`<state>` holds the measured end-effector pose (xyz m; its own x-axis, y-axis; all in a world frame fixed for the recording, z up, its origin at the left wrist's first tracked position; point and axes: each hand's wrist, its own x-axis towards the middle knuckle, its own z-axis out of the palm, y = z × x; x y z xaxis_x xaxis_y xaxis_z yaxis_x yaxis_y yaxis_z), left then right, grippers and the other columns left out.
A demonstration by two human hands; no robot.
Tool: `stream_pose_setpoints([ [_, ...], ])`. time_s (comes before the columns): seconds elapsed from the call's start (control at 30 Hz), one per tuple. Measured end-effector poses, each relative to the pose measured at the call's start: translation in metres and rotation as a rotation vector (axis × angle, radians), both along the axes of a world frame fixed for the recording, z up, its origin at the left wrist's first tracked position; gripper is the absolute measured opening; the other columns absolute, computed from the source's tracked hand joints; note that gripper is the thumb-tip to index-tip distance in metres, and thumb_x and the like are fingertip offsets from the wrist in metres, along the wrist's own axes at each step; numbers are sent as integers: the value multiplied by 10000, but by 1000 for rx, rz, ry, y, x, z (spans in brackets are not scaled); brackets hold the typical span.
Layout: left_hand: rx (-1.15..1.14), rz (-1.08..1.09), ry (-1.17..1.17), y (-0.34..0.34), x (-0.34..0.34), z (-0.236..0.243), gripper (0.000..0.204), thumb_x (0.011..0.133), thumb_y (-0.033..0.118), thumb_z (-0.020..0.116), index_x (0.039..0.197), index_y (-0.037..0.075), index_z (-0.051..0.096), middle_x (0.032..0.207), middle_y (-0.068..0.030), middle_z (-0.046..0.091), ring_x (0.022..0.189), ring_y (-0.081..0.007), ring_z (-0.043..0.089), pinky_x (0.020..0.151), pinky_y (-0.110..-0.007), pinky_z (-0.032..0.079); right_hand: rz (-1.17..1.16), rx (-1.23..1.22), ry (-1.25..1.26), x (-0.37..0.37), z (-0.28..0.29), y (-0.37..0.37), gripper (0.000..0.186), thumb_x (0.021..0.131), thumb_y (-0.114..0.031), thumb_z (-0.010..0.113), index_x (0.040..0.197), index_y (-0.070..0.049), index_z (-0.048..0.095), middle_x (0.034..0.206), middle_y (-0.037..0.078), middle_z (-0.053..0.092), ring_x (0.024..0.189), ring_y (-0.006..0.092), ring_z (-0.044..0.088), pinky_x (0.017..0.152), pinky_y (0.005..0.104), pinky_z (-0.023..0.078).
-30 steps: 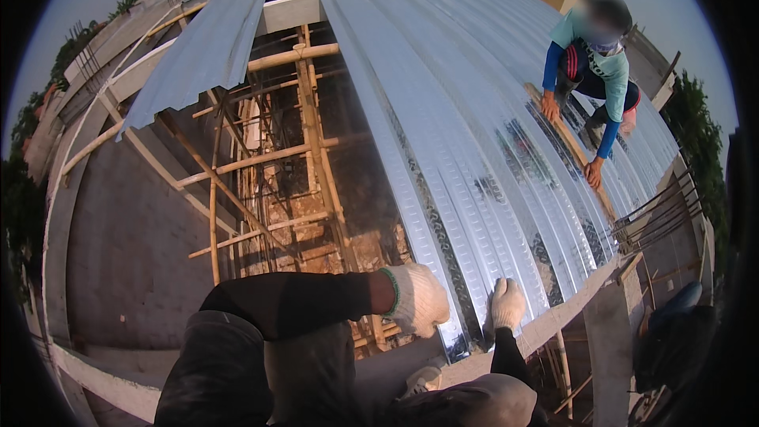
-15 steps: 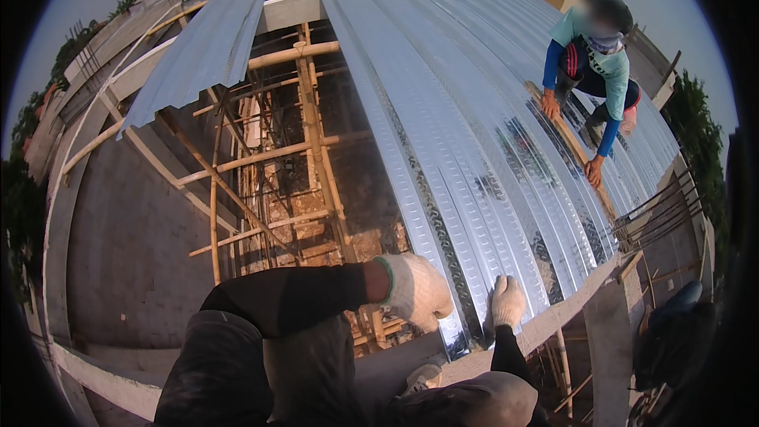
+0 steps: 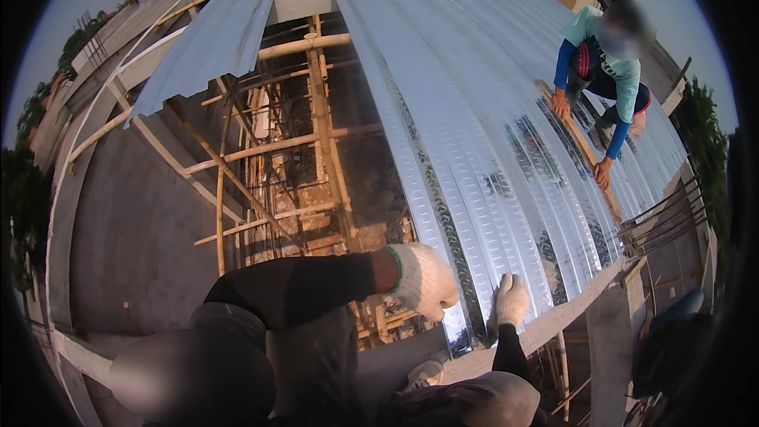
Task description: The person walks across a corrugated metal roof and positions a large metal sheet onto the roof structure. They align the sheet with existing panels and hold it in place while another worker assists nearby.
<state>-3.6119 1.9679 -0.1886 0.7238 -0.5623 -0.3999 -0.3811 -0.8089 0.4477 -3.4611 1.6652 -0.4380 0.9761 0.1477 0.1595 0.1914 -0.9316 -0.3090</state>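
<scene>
My left hand (image 3: pixel 424 281), in a white knit glove with a green cuff, lies curled over the open side edge of a shiny ribbed metal decking sheet (image 3: pixel 443 198). Its fingers are closed at that edge, and their undersides are hidden. My right hand (image 3: pixel 511 300), gloved in white too, rests on the same sheet near its close end, with its fingers bent over a raised rib. Ahead on the right, a co-worker in a light green shirt with blue sleeves squats on the decking. Both of that person's hands touch a long wooden board (image 3: pixel 581 146).
Left of the sheet is an open gap with bamboo scaffolding (image 3: pixel 324 126) far below. A separate decking sheet (image 3: pixel 209 47) lies across it. A concrete beam (image 3: pixel 569 308) runs under the near ends. Thin bars (image 3: pixel 672 209) stick out at the right.
The whole view has shifted slightly right. The co-worker's head has turned toward the right, while that person's hands stay at the board. My hands keep their places on the sheet.
</scene>
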Motion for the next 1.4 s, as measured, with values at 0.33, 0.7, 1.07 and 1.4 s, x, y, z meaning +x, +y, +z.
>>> stream_pose_setpoints([
  [0.33,3,11,45,2,-2,10,329,930,388,648,1109,140,770,946,-147,758,924,-371,742,776,-519,582,7,-22,25,-2,7,1,464,1093,-409,504,1039,-9,733,997,283,735,972,501,698,844,576,537],
  [0.7,-16,-9,-15,4,-1,3,325,918,385,641,1060,124,774,893,-138,751,874,-360,740,754,-519,573,11,-19,16,-1,7,1,454,1093,-398,508,1019,-9,731,984,284,731,960,500,698,836,570,537],
  [1.07,3,-17,-2,5,0,7,352,937,384,627,1120,120,769,900,-147,752,893,-363,749,768,-523,592,20,-18,13,-1,6,1,450,1093,-394,507,1031,-8,728,998,287,730,966,501,696,841,569,537],
  [1.4,-30,3,-19,6,2,-3,333,918,392,644,1063,123,776,885,-154,746,877,-369,742,767,-519,582,13,-32,6,3,0,-2,456,1085,-425,507,1034,-25,721,996,274,740,957,493,708,833,572,546],
])
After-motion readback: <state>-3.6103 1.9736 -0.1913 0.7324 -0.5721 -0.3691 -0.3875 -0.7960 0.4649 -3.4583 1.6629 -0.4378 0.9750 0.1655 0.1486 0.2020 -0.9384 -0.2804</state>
